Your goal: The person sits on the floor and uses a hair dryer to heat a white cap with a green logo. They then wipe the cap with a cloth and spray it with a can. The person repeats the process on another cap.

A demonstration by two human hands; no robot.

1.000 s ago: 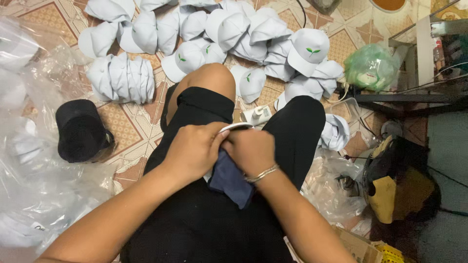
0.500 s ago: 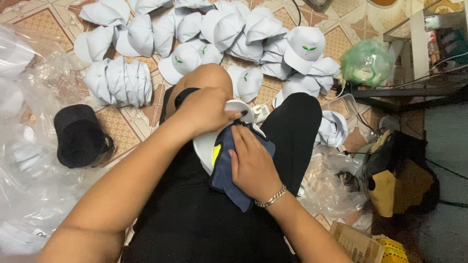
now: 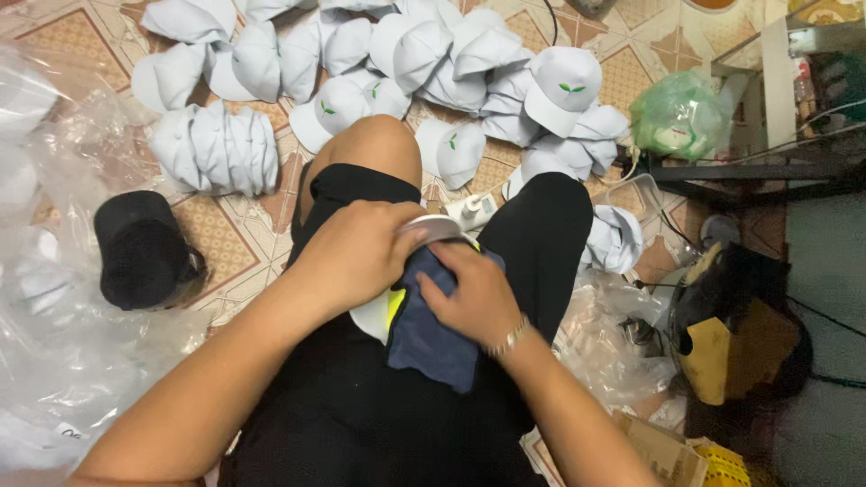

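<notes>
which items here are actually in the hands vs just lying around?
In hand: white cap held by left hand; dark blue cloth pressed by right hand.

Lying about: pile of white caps, black cap, green bag, clear plastic bags.

Hands (image 3: 410, 271) lower now — dark cloth (image 3: 433, 329) more over cap (image 3: 433, 230)

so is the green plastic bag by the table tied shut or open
Tied shut: the green plastic bag bulges, its top bunched into a knot, sitting on the floor beside the white caps.

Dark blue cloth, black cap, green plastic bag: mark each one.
dark blue cloth (image 3: 433, 338), head view, on its lower fold below the right hand.
black cap (image 3: 140, 252), head view, on its crown.
green plastic bag (image 3: 677, 113), head view, on its bulging middle.
</notes>
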